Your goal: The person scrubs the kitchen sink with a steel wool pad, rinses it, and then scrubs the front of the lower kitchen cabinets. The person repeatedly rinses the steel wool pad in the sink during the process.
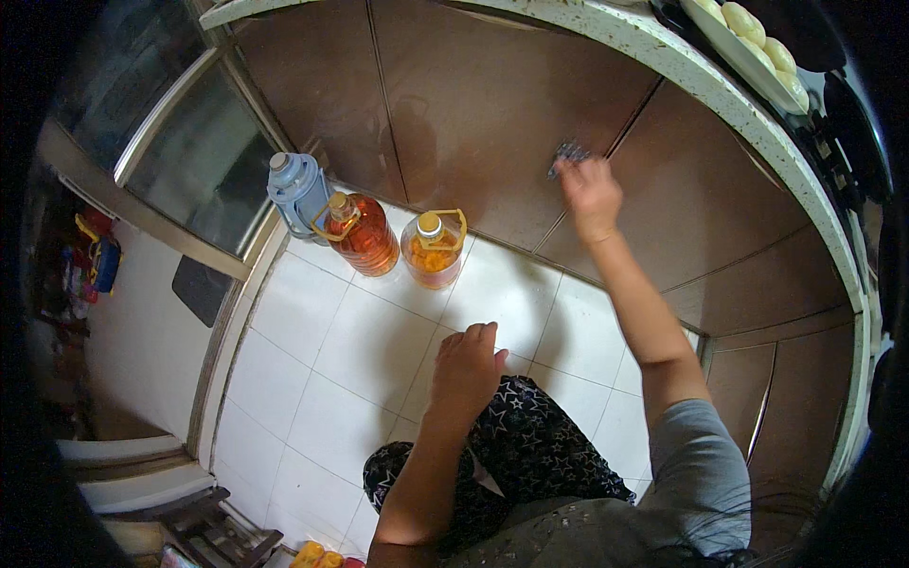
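My right hand (591, 195) is pressed towards the brown cabinet door (490, 121), beside the seam between two doors. It holds a small dark, patterned cloth (568, 155) against the panel; the hand is slightly blurred. Over my knees, in front of the patterned trousers (540, 426), hangs my left hand (469, 362), with nothing seen in it. Its fingers are bent and lie close together, and the palm is hidden.
Near the cabinet's foot stand a blue plastic jug (298, 188), a bottle of reddish liquid (366, 238) and a yellow-capped bottle (431, 259) on the tiled floor (369, 341). Above is a stone countertop edge (717, 85) with a plate of pale, rounded food (760, 60). A glazed door frame (177, 227) stands left.
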`<state>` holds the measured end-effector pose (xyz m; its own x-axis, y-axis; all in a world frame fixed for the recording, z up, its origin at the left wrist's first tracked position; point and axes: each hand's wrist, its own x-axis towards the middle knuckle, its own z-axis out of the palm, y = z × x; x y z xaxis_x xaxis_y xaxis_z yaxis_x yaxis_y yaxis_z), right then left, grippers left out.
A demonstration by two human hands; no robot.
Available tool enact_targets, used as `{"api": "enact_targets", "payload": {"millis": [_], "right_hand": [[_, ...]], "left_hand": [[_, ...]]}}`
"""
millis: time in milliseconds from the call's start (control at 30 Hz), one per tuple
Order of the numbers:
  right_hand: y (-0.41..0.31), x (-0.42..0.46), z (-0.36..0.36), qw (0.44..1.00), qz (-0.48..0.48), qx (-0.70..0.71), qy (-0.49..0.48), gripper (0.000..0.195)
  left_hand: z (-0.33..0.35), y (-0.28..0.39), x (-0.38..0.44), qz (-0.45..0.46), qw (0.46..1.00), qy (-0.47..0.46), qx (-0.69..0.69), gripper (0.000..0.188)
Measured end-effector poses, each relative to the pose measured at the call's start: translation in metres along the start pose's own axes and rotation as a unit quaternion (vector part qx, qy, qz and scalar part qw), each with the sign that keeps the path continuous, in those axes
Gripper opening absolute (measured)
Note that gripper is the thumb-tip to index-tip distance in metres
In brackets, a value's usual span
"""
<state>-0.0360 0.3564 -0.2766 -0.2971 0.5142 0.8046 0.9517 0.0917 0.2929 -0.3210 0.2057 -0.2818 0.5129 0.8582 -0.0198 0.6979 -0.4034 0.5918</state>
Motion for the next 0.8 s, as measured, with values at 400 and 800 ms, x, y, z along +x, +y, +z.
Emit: {"api": "enact_targets", "payload": {"millis": [400,800], "right_hand": [[-0.006,0.005,-0.012,0.999,0.023,0.022,-0.004,0.028],[0.002,0.013,0.0,0.998,-0.053,0.019,-0.007,0.029]], "left_hand": [[0.005,0.0,0.001,-0.016,1.0,-0.018,0.006,0.039],[0.013,0.002,0.01,0.014,0.999,-0.021,-0.028,0.038]]}}
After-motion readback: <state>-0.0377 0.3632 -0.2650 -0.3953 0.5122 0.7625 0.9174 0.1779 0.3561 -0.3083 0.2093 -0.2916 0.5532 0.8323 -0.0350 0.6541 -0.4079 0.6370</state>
